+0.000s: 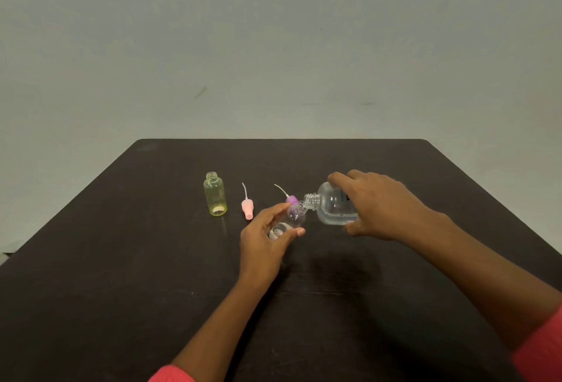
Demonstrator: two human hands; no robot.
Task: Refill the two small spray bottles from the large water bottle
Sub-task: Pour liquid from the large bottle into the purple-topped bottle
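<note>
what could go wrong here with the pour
The large water bottle in the right hand is tipped at the narrow neck of the small clear bottle, itself tilted in the left hand; water may miss and wet the table. The purple spray cap lies just behind and could get splashed.

The table (pixel 121 260) has a dark matt top, kinda cloth-like with faint scuffs, and the wall (pixel 273 46) behind is flat matt grey. The big water bottle (pixel 333 206), the small clear bottle (pixel 290 222) and the yellow-tinted bottle (pixel 215 196) all look like glossy see-through plastic. The pink spray top (pixel 247 208) and purple spray top (pixel 291 199) are smooth opaque plastic, and the sleeves (pixel 541 351) look like soft pink-red knit.
</note>
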